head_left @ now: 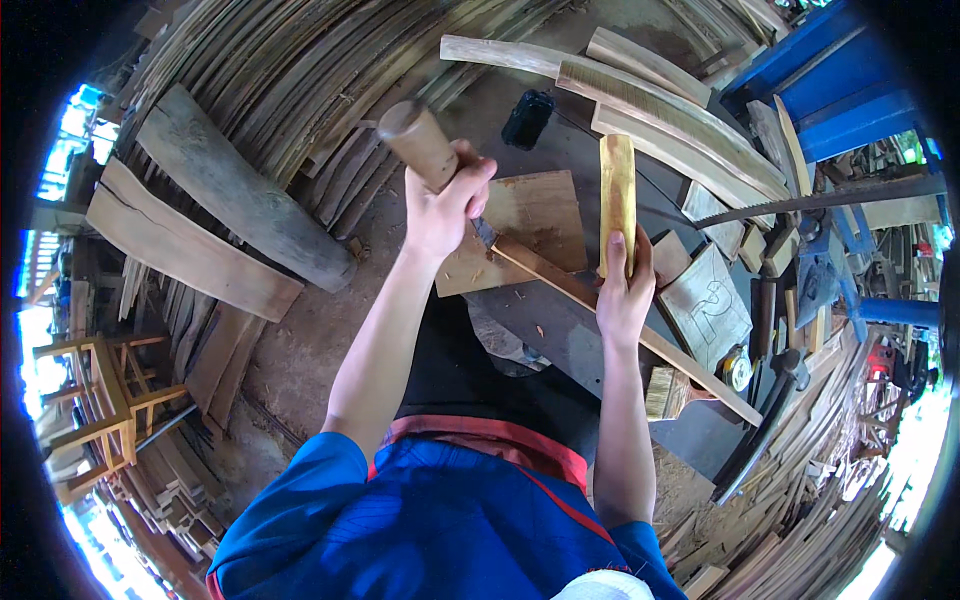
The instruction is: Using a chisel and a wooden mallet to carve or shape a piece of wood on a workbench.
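Note:
My left hand (445, 205) is closed around a thick, round wooden handle (418, 150), raised and slightly blurred. Below that fist a short dark metal part (484, 232) meets the near end of a long narrow wooden strip (620, 322); whether the metal belongs to the handle or the strip I cannot tell. My right hand (627, 295) grips a yellowish wooden block (617, 190) by its lower end, holding it upright over the strip. Under my left hand lies a square wooden board (535, 225) with several shavings on it.
Curved planks (670, 120) lie ahead to the right, beside a saw blade (830, 197). A pale board with a drawn outline (708, 308), a tape measure (737, 370) and a hammer (793, 370) sit at the right. A dark box (528, 120) is ahead; a wooden stool (105, 405) stands left.

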{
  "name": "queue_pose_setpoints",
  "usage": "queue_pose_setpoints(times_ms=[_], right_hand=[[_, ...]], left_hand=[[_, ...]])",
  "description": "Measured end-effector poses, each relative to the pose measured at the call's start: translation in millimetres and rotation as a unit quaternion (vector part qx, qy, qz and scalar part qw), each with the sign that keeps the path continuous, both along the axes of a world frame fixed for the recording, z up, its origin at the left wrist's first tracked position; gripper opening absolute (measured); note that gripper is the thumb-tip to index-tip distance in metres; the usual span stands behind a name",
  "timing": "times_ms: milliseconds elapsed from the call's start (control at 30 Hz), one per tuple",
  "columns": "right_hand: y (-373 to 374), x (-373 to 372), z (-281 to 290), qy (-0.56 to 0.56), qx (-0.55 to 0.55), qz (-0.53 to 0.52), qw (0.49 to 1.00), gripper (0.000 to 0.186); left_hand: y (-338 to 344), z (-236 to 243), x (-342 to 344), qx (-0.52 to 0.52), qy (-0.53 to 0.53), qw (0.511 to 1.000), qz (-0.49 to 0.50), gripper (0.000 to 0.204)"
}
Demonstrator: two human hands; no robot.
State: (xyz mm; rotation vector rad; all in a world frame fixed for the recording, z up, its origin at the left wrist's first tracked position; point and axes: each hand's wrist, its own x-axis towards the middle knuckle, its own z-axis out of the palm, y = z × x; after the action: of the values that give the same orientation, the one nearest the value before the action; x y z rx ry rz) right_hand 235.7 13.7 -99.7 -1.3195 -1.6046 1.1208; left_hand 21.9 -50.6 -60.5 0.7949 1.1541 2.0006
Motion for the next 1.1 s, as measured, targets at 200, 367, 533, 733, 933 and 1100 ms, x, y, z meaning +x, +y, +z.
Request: queue_pose_setpoints(times_ms=[200, 367, 533, 733, 933, 1100], right_hand=[[11.7, 2.1, -15.7, -0.012, 0.056, -0.004, 0.998, 0.054], [9.7, 10.1, -11.9, 0.033, -0.018, -0.011, 0.999, 0.055], [4.6, 5.5, -18.6, 0.074, -0.03, 0.015, 0.997, 0.054], [4.3, 6.3, -1.8, 0.145, -0.065, 0.038, 0.987, 0.05], [6.3, 14.0, 10.9, 0.154, -0.07, 0.04, 0.985, 0.051], [-6.3, 13.9, 99.4, 0.109, 0.05, 0.082, 0.989, 0.059]], left_hand=[[22.7, 7.0, 18.8, -0.024, 0.082, 0.99, 0.116, 0.009], [15.9, -3.1, 28.4, -0.01, 0.061, 0.991, 0.119, 0.02], [-5.1, -13.9, 27.3, -0.004, 0.092, 0.994, 0.063, 0.017], [-0.3, 13.5, 53.3, -0.028, 0.226, 0.973, 0.026, 0.015], [7.1, 9.5, 54.8, 0.016, 0.205, 0.978, -0.033, 0.019], [-0.9, -32.2, 33.5, -0.035, 0.282, 0.958, 0.038, 0.02]])
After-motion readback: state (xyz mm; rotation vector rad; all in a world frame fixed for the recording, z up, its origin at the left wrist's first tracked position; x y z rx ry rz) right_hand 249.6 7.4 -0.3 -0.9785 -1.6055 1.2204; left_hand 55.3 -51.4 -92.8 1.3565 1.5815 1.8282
